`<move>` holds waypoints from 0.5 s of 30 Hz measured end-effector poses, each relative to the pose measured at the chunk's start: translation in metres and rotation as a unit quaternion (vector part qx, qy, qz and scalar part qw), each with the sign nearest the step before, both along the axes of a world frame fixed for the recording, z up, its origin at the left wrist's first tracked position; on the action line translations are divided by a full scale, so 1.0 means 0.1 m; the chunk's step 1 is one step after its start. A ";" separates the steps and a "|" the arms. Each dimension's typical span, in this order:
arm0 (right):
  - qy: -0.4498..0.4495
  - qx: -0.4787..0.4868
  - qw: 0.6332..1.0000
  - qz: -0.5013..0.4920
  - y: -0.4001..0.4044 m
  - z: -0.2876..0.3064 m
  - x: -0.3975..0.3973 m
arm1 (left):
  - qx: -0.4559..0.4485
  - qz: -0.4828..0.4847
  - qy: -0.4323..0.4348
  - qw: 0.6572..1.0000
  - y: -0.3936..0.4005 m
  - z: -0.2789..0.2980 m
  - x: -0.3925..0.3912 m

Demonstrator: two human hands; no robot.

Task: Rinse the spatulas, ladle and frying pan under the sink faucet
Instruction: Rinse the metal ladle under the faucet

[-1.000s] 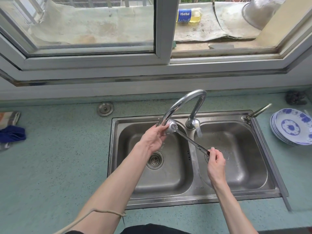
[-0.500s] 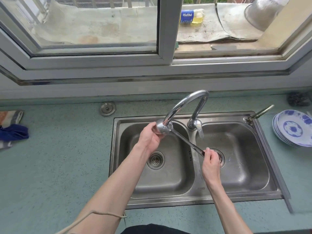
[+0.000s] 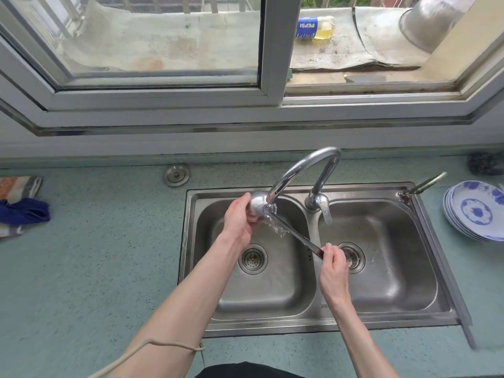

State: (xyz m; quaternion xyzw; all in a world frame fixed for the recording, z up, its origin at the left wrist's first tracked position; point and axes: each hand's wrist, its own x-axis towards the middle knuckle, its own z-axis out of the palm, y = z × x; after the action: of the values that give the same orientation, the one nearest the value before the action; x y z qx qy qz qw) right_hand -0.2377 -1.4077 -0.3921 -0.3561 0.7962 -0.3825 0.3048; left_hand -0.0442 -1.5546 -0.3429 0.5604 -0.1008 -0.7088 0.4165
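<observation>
Gleaming wet under the faucet, the steel ladle is gripped by both hands' fingers.

I see a stack of blue-patterned plates on the counter at far right, a blue cloth lying at far left, a round metal cap set in the green countertop, a Pepsi bottle lying outside the window, a metal pot beside it.
</observation>
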 end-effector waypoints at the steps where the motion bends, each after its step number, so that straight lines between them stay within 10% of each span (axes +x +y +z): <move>1: -0.003 0.005 1.000 0.000 0.01 -0.01 -0.01 | 0.010 0.006 -0.017 1.000 0.00 0.00 -0.01; 15: -0.080 -0.013 0.996 -0.049 -0.08 0.14 -0.15 | 0.032 0.030 0.043 0.998 0.08 0.06 0.01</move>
State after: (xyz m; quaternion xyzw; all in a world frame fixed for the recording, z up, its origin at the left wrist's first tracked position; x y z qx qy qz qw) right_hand -0.2525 -1.4154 -0.3783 -0.2890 0.7809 -0.4341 0.3439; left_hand -0.0432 -1.5467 -0.3373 0.5450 -0.0434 -0.7222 0.4236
